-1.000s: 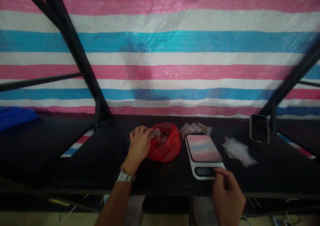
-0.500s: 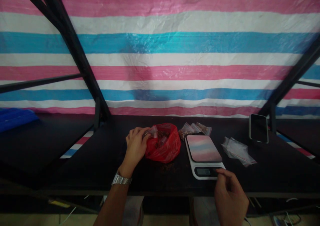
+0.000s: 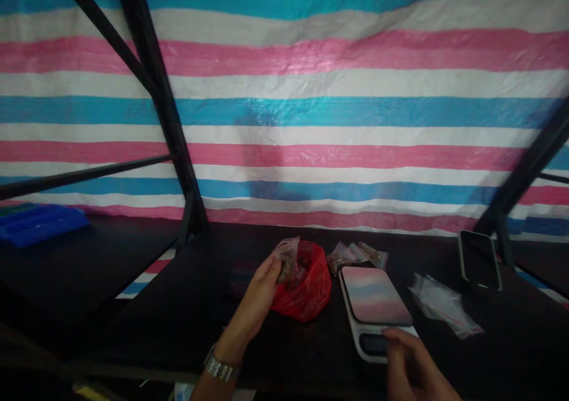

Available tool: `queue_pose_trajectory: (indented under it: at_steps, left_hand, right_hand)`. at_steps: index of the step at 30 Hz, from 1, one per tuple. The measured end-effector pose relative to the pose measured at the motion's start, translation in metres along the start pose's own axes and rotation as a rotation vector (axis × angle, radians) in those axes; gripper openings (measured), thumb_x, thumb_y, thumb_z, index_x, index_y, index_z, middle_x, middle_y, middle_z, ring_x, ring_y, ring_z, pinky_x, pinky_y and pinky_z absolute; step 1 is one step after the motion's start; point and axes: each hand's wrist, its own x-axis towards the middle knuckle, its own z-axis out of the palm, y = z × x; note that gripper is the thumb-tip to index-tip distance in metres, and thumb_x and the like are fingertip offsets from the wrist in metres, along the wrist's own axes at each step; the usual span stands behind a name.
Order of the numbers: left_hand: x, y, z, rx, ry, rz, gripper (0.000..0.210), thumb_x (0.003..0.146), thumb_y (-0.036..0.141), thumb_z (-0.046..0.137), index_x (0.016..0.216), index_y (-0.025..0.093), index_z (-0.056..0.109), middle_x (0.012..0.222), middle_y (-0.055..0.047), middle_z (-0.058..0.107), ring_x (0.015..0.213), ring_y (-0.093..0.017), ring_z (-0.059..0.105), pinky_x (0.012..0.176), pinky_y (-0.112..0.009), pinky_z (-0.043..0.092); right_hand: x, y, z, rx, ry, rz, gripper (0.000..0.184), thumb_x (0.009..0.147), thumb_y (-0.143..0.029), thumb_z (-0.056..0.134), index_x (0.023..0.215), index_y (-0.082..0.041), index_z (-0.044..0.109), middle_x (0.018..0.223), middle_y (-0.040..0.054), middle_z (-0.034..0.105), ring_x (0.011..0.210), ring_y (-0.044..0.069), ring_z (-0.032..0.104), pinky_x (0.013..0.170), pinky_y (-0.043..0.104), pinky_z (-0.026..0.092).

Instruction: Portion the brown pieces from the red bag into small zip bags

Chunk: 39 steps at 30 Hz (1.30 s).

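My left hand [image 3: 264,288] is closed on a small clear zip bag [image 3: 288,254] with brownish bits in its lower part. It holds this bag at the left side of an open red plastic bag [image 3: 306,303], which has dark contents inside. My right hand [image 3: 415,365] has its fingers curled in, and the fingertips are at the front panel of a white kitchen scale [image 3: 355,330], beside the dark display. Nothing shows in its grasp. The scale's plate [image 3: 377,294] reflects pink and blue stripes.
Filled zip bags [image 3: 340,256] lie behind the scale. Flat clear bags [image 3: 442,303] lie to its right, with a phone [image 3: 480,260] beyond. A blue tray [image 3: 47,223] is at the far left. Black frame bars [image 3: 153,81] and a striped sheet [image 3: 338,111] stand behind.
My left hand has lifted the small zip bag, which now stands higher in its fingers. The right hand stays at the scale's panel. The view has tilted upward.
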Motion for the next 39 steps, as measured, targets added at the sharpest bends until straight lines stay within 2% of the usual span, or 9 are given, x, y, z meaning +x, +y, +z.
queue_pose_trajectory:
  at_steps: [2,4,8,13,16,20,24,29,39]
  left_hand:
    - [-0.006,-0.003,0.01,-0.037,-0.04,-0.056,0.081,0.081,0.08,0.073,0.128,0.015,0.078,0.118,-0.018,0.083,0.11,-0.035,0.079,0.103,-0.048,0.061]
    - [-0.011,-0.005,0.02,-0.061,-0.097,-0.094,0.069,0.085,0.074,0.073,0.124,0.017,0.08,0.117,-0.015,0.084,0.108,-0.032,0.08,0.101,-0.044,0.062]
    - [-0.016,-0.008,0.045,-0.041,-0.287,-0.155,0.068,0.098,0.079,0.051,0.111,0.02,0.082,0.092,-0.011,0.084,0.077,-0.025,0.078,0.074,-0.037,0.064]
    - [-0.017,-0.008,0.066,0.146,-0.383,-0.031,0.071,0.1,0.079,0.045,0.122,0.019,0.075,0.088,-0.009,0.081,0.07,-0.021,0.073,0.059,-0.031,0.057]
    - [-0.016,-0.013,0.067,0.405,-0.232,0.199,0.054,0.108,0.062,0.042,0.117,0.022,0.076,0.095,-0.008,0.081,0.079,-0.02,0.073,0.073,-0.032,0.059]
    - [-0.015,-0.021,0.063,0.592,-0.107,0.474,0.036,0.111,0.038,0.044,0.104,0.024,0.077,0.092,-0.003,0.079,0.086,-0.017,0.075,0.084,-0.027,0.058]
    - [-0.02,-0.023,0.065,0.649,-0.112,0.703,0.028,0.107,0.019,0.047,0.102,0.024,0.074,0.088,0.001,0.079,0.081,-0.012,0.076,0.08,-0.02,0.058]
    - [-0.03,-0.024,0.074,0.666,-0.1,0.817,0.03,0.102,0.008,0.045,0.1,0.023,0.072,0.084,0.001,0.077,0.074,-0.011,0.075,0.071,-0.017,0.058]
    - [-0.043,-0.027,0.057,0.782,-0.051,0.913,0.03,0.097,0.007,0.046,0.098,0.026,0.07,0.078,0.002,0.078,0.063,-0.014,0.073,0.064,-0.021,0.059]
  right_hand:
    - [0.017,-0.027,0.013,0.205,-0.222,-0.204,0.028,0.094,-0.045,0.062,0.095,-0.026,0.082,0.087,0.0045,0.081,0.072,0.02,0.074,0.066,0.026,0.056]
    - [0.041,-0.055,0.027,0.322,-0.395,-0.247,0.032,0.097,-0.045,0.062,0.112,-0.024,0.081,0.087,0.0047,0.08,0.067,0.019,0.069,0.065,0.028,0.057]
    - [0.082,-0.08,0.045,0.407,-0.523,-0.257,0.031,0.096,-0.048,0.065,0.085,-0.022,0.079,0.075,0.0024,0.073,0.063,0.017,0.061,0.062,0.028,0.052]
    - [0.108,-0.039,0.031,0.352,-0.373,-0.079,0.038,0.091,-0.056,0.066,0.076,-0.021,0.075,0.067,0.0015,0.068,0.064,0.019,0.058,0.062,0.029,0.048]
    - [0.124,-0.001,0.02,0.221,-0.378,-0.001,0.045,0.089,-0.062,0.064,0.073,-0.021,0.071,0.067,0.0023,0.068,0.063,0.02,0.058,0.06,0.031,0.045]
    - [0.138,0.03,0.021,0.029,-0.401,-0.08,0.045,0.09,-0.061,0.062,0.074,-0.021,0.075,0.074,0.0064,0.072,0.072,0.025,0.065,0.073,0.037,0.049]
    - [0.141,0.038,0.026,0.007,-0.213,-0.127,0.042,0.091,-0.057,0.063,0.094,-0.02,0.082,0.092,0.0115,0.077,0.09,0.029,0.069,0.091,0.043,0.051]
    - [0.143,0.037,0.018,0.023,-0.003,0.025,0.049,0.092,-0.056,0.056,0.097,-0.016,0.084,0.092,0.0138,0.08,0.083,0.027,0.068,0.078,0.038,0.052]
    - [0.154,0.035,0.021,0.168,-0.121,0.066,0.043,0.086,-0.056,0.063,0.095,-0.018,0.081,0.084,0.0076,0.078,0.072,0.022,0.062,0.067,0.032,0.048]
